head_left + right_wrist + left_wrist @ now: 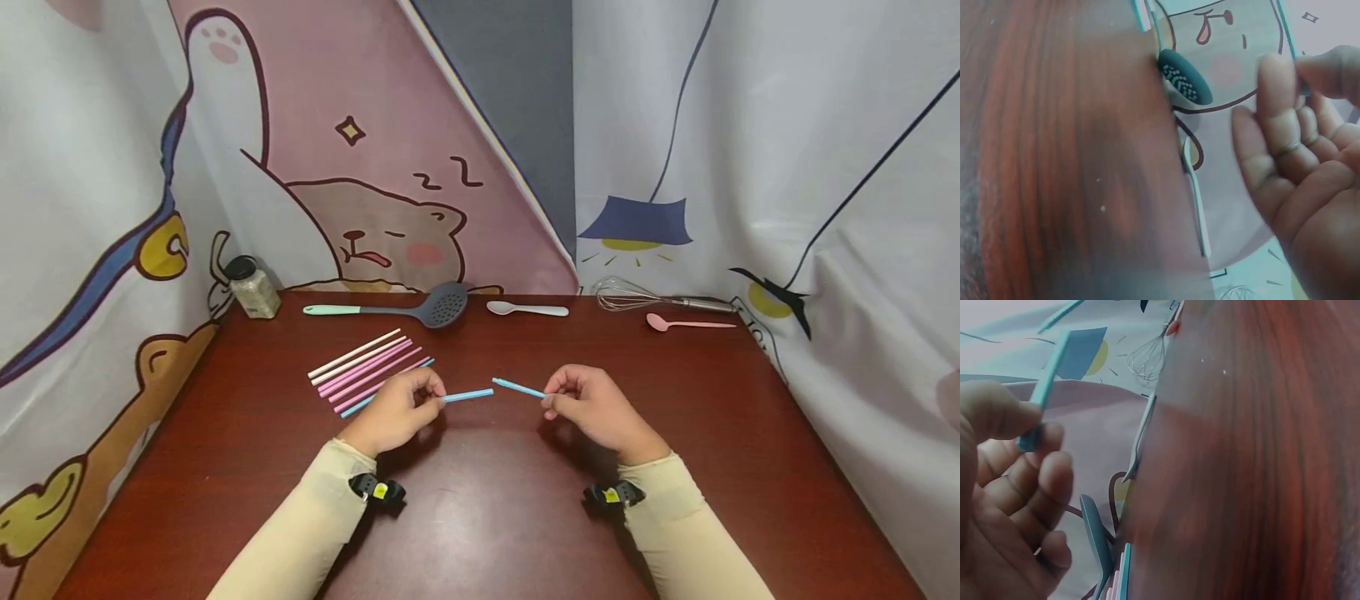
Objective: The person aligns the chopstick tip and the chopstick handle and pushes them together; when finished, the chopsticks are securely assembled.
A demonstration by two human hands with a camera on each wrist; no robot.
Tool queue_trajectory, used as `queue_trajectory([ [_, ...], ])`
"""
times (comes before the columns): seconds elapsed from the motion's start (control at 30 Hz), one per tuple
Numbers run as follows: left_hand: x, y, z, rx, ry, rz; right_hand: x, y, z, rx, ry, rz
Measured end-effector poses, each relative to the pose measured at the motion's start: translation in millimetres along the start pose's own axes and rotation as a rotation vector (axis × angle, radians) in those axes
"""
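Observation:
Over the middle of the table, my left hand (397,410) pinches a short light-blue straw piece (471,395) between thumb and fingers. A second light-blue straw piece (519,387) is pinched by my right hand (596,408). The two pieces point towards each other, their ends close but apart. In the left wrist view the left straw piece (1052,372) slants upward from the fingertips. Part of the right straw piece (1286,25) shows in the right wrist view, its lower end hidden by the fingers. Beside the left hand lies a row of straws (367,367), white, pink and blue.
Along the back edge lie a slotted spatula (444,307), a white spoon (536,310), a whisk (637,297) and a pink spoon (690,323). A black-lidded jar (257,292) stands at the back left corner. Printed curtains (420,125) enclose the brown table (495,517).

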State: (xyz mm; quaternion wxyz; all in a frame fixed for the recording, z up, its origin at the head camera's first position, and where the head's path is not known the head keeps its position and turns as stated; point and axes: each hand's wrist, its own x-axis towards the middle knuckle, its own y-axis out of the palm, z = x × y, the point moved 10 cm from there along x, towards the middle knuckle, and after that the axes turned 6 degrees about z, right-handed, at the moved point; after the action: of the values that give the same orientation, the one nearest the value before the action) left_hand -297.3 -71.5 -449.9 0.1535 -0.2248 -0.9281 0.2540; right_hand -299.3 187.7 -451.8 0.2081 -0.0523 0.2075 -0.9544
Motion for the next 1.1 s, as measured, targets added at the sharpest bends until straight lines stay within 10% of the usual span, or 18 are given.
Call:
queue_trajectory([
  [1.1, -3.9, -3.6, 3.2, -0.168, 0.054, -0.105, -8.7, -11.6, 25.3, -0.09, -0.132, -0.142],
])
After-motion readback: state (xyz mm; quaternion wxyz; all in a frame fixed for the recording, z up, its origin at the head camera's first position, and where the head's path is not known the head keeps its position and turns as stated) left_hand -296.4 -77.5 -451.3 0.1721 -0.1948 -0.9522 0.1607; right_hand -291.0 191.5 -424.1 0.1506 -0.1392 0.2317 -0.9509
